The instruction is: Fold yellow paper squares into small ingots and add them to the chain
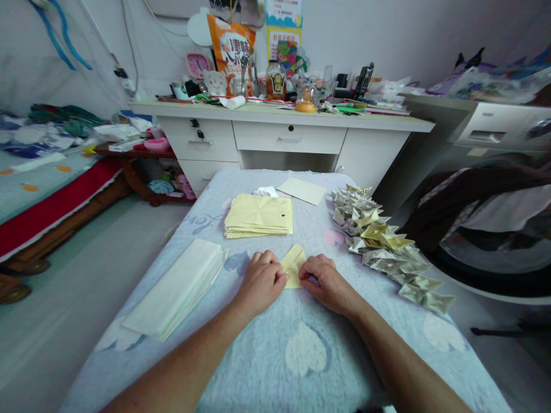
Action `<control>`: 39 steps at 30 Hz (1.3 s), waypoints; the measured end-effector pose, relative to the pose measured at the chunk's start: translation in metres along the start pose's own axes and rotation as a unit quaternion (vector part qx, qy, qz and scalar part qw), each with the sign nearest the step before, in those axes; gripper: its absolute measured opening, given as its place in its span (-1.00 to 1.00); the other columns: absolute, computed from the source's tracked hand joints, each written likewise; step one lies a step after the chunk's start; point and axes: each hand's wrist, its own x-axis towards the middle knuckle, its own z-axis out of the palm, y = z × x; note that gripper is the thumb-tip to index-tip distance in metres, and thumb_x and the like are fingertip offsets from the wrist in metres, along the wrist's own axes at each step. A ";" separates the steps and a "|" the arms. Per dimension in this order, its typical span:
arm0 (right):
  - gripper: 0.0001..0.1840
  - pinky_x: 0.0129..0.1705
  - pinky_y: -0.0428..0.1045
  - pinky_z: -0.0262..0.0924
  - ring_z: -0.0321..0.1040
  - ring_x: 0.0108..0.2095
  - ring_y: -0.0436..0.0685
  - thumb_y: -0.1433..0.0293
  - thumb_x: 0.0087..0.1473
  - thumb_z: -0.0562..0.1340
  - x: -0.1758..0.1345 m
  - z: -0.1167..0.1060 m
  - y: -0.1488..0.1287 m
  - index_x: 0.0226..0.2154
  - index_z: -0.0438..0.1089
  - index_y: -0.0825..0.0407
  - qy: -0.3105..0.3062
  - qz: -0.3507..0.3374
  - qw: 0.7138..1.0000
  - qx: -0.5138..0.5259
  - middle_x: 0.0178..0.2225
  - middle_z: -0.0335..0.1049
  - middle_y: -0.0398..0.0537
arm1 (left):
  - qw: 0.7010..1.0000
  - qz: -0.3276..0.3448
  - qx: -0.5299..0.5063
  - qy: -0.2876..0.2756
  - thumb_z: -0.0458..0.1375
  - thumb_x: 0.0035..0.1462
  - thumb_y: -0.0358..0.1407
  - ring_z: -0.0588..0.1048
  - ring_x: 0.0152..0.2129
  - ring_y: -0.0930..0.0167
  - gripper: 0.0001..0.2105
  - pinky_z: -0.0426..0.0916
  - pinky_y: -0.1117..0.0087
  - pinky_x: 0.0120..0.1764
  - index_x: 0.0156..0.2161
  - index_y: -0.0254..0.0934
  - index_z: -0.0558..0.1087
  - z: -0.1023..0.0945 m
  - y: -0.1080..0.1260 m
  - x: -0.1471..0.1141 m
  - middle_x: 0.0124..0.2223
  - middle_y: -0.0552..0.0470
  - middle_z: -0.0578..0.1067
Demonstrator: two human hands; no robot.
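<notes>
L hand (pixel 263 281): curling nearly closed, thumb & forefinger pinching L edge of folded yellow paper (pixel 294 267).
R hand (pixel 325 281): curling likewise, fingertips gripping R edge.
Paper: lying btwn hands on cloth-covered tbl (pixel 253 367), nr yellow stack (pixel 258 213).
R side: grey & yellow folded pieces (pixel 390 261) lining tbl.

The left hand (pixel 262 280) and right hand (pixel 326 282) hid the side edges of the paper (pixel 294 267). The forearms (pixel 193 347) ran off below; the bed (pixel 38 184) was cut at left, the washer (pixel 499 123) at right. A dark speck (pixel 283 215) on the stack (pixel 252 213), perhaps a hole, was too small to tell.
</notes>
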 end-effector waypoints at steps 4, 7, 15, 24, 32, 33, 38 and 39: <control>-0.89 -0.14 0.00 -0.04 0.18 -0.25 0.07 0.54 0.01 0.19 0.000 0.000 0.000 -0.43 0.38 0.01 -0.004 -0.005 1.000 -0.009 -0.38 0.37 -0.15 | 1.000 0.001 0.006 -0.003 0.10 0.09 -0.33 0.29 -0.27 0.34 -0.81 0.19 0.29 -0.16 -0.54 -0.26 0.36 0.000 0.000 0.000 -0.31 0.00 0.36; -0.88 -0.14 0.00 -0.05 0.18 -0.25 0.08 0.53 0.03 0.19 0.000 0.000 0.000 -0.41 0.39 0.00 -0.008 -0.006 1.000 -0.013 -0.37 0.37 -0.15 | 1.000 0.003 0.012 -0.005 0.09 0.10 -0.33 0.29 -0.28 0.34 -0.80 0.19 0.29 -0.17 -0.54 -0.26 0.35 0.000 0.000 0.000 -0.31 0.01 0.36; -0.83 -0.11 0.02 -0.03 0.18 -0.20 0.10 0.54 -0.05 0.20 -0.002 -0.002 0.004 -0.35 0.38 0.01 -0.021 -0.017 1.000 0.005 -0.32 0.36 -0.13 | 1.000 0.004 0.028 -0.013 0.08 0.11 -0.32 0.29 -0.28 0.34 -0.80 0.19 0.28 -0.17 -0.53 -0.27 0.36 -0.002 0.002 0.001 -0.31 0.00 0.36; -0.46 -0.07 0.02 0.02 0.20 -0.18 0.09 0.71 -0.32 0.01 -0.005 -0.009 0.010 -0.27 0.37 0.01 -0.040 -0.029 0.998 0.048 -0.27 0.38 -0.12 | 0.999 0.006 0.033 -0.013 0.07 0.11 -0.32 0.29 -0.27 0.33 -0.81 0.19 0.28 -0.17 -0.52 -0.26 0.36 -0.001 0.001 0.001 -0.31 -0.01 0.36; -0.65 -0.09 0.01 0.03 0.21 -0.21 0.08 0.64 -0.04 0.08 -0.003 -0.005 0.010 -0.23 0.37 0.00 -0.012 -0.021 0.999 0.046 -0.31 0.39 -0.13 | 0.999 0.009 0.032 -0.008 0.07 0.10 -0.34 0.29 -0.27 0.33 -0.82 0.19 0.28 -0.17 -0.52 -0.25 0.35 0.000 0.000 0.001 -0.31 0.00 0.35; -0.72 -0.10 0.02 0.02 0.20 -0.22 0.08 0.60 0.00 0.11 -0.002 -0.004 0.008 -0.24 0.37 0.00 -0.012 -0.020 0.999 0.036 -0.32 0.38 -0.13 | 0.999 0.010 0.030 -0.009 0.07 0.10 -0.34 0.29 -0.27 0.33 -0.82 0.19 0.28 -0.16 -0.52 -0.25 0.35 0.000 0.000 0.000 -0.31 0.00 0.35; -0.81 -0.10 0.03 0.00 0.15 -0.18 0.12 0.52 0.01 0.20 -0.002 -0.001 0.004 -0.27 0.39 -0.01 -0.014 0.005 1.000 -0.013 -0.26 0.32 -0.09 | 1.000 0.009 0.024 -0.014 0.07 0.11 -0.32 0.29 -0.26 0.33 -0.82 0.19 0.28 -0.16 -0.51 -0.25 0.34 -0.002 0.001 0.000 -0.30 0.01 0.35; -0.80 -0.10 0.03 0.00 0.15 -0.16 0.12 0.52 0.01 0.20 -0.002 0.000 0.003 -0.26 0.39 -0.02 -0.015 0.008 1.000 -0.019 -0.24 0.31 -0.08 | 1.000 0.007 0.024 -0.015 0.07 0.11 -0.32 0.29 -0.26 0.33 -0.82 0.19 0.28 -0.16 -0.51 -0.25 0.35 -0.002 0.001 -0.001 -0.30 0.01 0.35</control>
